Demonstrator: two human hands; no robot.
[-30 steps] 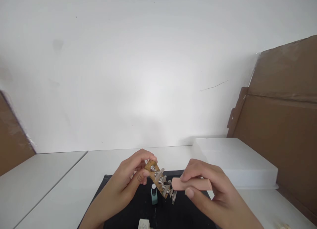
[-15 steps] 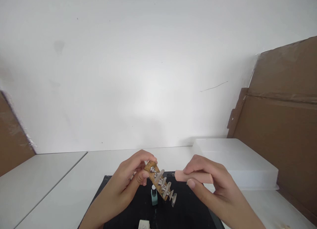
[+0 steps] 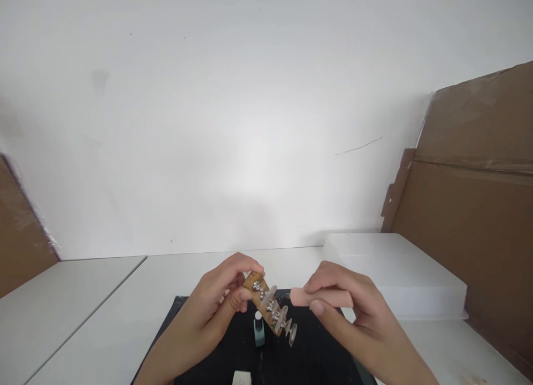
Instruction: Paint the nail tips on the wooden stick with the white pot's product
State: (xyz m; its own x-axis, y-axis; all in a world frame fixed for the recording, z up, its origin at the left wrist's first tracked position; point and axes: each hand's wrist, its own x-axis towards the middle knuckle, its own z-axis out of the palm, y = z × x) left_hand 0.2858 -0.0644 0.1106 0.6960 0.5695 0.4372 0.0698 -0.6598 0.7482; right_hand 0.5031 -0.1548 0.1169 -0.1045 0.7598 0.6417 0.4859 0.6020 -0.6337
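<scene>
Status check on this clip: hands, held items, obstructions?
Left hand grips wooden nail-tip holder. Right hand holds pink buffer block, near tips. Polish bottle below.

Makeshift nail-craft desk: white table (image 3: 125, 318), cardboard sheets (image 3: 470, 207).

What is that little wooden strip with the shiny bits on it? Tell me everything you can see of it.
The brown wooden strip is a short flat bar, held tilted above the black mat, its far end pinched by the left hand. Small silvery clips run along it, each seeming to carry a clear, pale false nail tip that sticks out sideways. Its lower end points toward the pink block in the right hand; whether the two touch is unclear.
</scene>
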